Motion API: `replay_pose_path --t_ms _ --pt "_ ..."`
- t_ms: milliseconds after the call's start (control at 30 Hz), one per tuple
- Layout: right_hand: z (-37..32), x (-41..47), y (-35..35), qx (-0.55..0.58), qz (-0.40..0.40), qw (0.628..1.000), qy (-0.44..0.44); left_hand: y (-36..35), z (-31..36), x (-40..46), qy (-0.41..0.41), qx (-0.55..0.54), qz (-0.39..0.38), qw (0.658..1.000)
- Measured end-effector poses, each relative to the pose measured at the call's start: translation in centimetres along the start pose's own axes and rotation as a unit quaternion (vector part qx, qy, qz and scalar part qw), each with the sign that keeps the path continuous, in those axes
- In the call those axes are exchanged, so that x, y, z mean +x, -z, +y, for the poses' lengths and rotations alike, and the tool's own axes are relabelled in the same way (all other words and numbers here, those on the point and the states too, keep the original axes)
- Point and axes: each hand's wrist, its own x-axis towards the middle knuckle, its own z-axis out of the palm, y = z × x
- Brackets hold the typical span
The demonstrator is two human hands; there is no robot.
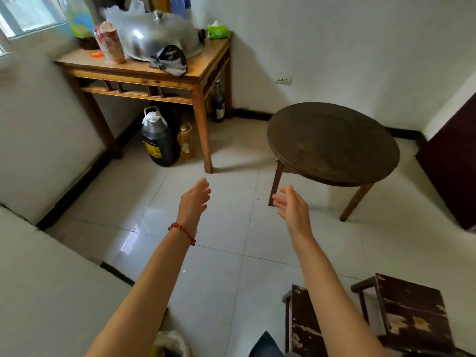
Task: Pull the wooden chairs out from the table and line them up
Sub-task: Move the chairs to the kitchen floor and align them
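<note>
Both my arms reach forward over the tiled floor. My left hand (pixel 195 199) has straight fingers and holds nothing; a red bead bracelet circles its wrist. My right hand (pixel 292 204) is also flat and empty, palm turned inward. A round dark wooden table (pixel 332 144) stands ahead to the right, a short way beyond my right hand. Two dark worn wooden chairs stand side by side at the lower right: one (pixel 302 328) partly behind my right forearm, the other (pixel 412 313) further right.
A light rectangular wooden table (pixel 206 70) stands in the back left corner with a metal lid, bags and a tissue box on it. Oil jugs (pixel 158 140) sit beneath it. A dark door (pixel 453 161) is at the right. White walls close in on the left.
</note>
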Motion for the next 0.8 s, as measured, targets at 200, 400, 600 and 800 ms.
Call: replay_pose_path --t_ms 200,400,600,800 --pt "-0.5 5.2 1.4 -0.01 0.062 0.998 -0.006 -4.1 1.5 5.1 0.003 0.016 -0.055 0.998" --pt "-1.8 14.0 2.5 0.003 0.092 0.996 -0.004 -10.5 4.0 12.2 -0.005 0.026 -0.084 0.996" --pt "-5.5 23.6 5.8 0.008 0.131 0.991 -0.006 -19.1 8.3 19.5 -0.006 0.054 -0.123 0.991" --pt "-8.8 30.6 10.7 0.021 0.19 0.982 0.0 -28.4 11.8 25.1 -0.009 0.072 -0.206 0.976"
